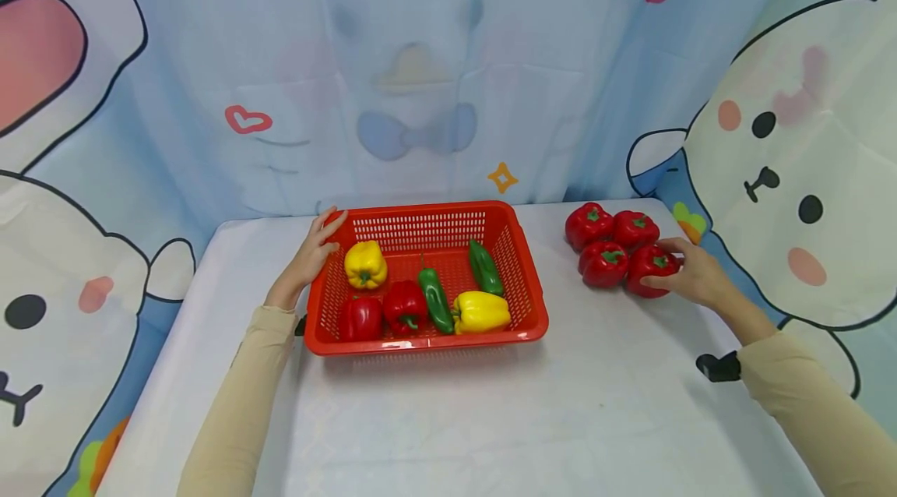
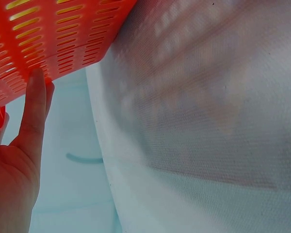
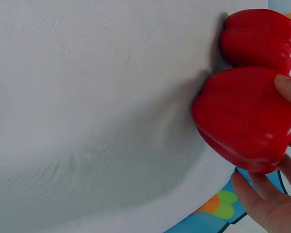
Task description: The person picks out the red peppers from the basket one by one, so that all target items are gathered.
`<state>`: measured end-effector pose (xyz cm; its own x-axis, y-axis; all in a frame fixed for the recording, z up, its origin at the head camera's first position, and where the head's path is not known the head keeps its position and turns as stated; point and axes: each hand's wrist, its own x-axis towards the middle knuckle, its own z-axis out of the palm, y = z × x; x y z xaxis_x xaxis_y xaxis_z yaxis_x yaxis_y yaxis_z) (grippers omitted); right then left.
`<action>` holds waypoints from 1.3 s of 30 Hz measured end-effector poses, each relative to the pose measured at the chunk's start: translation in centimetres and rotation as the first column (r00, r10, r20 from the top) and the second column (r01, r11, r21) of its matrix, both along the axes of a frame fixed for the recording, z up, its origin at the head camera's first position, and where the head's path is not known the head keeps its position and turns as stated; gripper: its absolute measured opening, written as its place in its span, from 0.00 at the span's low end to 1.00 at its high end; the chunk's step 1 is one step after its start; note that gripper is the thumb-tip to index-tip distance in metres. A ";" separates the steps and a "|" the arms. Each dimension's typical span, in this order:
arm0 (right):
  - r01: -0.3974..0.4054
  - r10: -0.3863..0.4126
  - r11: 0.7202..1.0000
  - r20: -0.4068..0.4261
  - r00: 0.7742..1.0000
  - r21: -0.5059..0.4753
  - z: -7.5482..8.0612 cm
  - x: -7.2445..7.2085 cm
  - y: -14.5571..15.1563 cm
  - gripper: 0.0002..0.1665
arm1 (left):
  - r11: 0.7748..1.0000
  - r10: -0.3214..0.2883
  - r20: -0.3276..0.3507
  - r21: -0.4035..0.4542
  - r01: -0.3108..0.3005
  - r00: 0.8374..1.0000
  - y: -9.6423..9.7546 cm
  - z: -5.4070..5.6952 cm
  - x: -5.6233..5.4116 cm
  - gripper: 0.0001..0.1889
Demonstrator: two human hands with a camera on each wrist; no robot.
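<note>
A red plastic basket (image 1: 427, 347) stands on the table with two yellow bell peppers (image 1: 366, 265), two red bell peppers (image 1: 405, 307) and two long green peppers (image 1: 436, 299) inside. At its left rim is my left hand (image 1: 307, 262), fingers spread; in the left wrist view a straight finger (image 2: 35, 104) touches the slotted outer wall. To the right, my right hand (image 1: 695, 273) holds the nearest right red bell pepper (image 1: 648, 269) of a cluster. Its thumb lies on the pepper in the right wrist view, the fingers around its far side.
Three more red bell peppers (image 1: 604, 263) sit close against the held one, near the table's back right corner. A white cloth covers the table (image 1: 448, 419). Behind and at both sides hangs a blue curtain (image 1: 420, 14) with cartoon animals.
</note>
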<state>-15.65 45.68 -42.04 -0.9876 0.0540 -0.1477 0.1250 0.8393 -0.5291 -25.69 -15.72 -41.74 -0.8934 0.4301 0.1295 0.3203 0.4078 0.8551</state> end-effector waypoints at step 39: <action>-0.138 0.140 0.990 -0.173 0.975 0.024 5.2 -1.3 -7.6 0.47 | 1.000 0.004 0.005 -0.006 -0.004 1.000 0.2 0.3 0.4 0.30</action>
